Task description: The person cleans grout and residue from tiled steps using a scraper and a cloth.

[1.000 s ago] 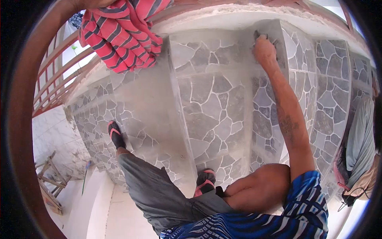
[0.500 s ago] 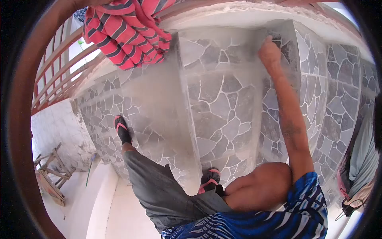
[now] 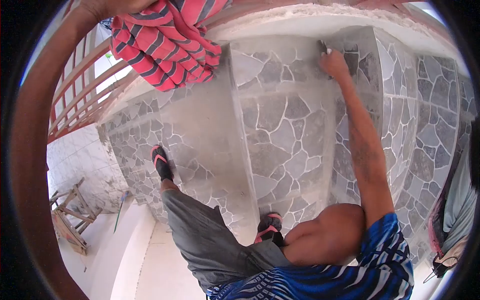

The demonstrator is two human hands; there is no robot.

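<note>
While the left hand [image 3: 125, 5] is resting at the upper edge of the view, just above a red cloth with dark stripes [image 3: 165, 47], the right hand [image 3: 334, 64] is gripping a small, dark, flat-looking tool [image 3: 321, 46] at the far end of a grey step with a pale-jointed stone pattern [image 3: 285, 130]. Both hands are working well apart. The right fingers are closing around the tool; the left fingers are running out of the picture, so I cannot tell whether they are clasping anything.

Compared with half a second ago, the right hand is sitting farther left, off the narrow patterned band [image 3: 341, 170] and nearer the seam beside it. The tool is now pointing toward the pale, rough-edged kerb [image 3: 270, 22], so the effort appears to be shifting to this corner, where a dull grey film is covering part of the pattern. The striped cloth is hanging much as before, and both black sandals with pink straps [image 3: 161, 157] are keeping their places.
</note>
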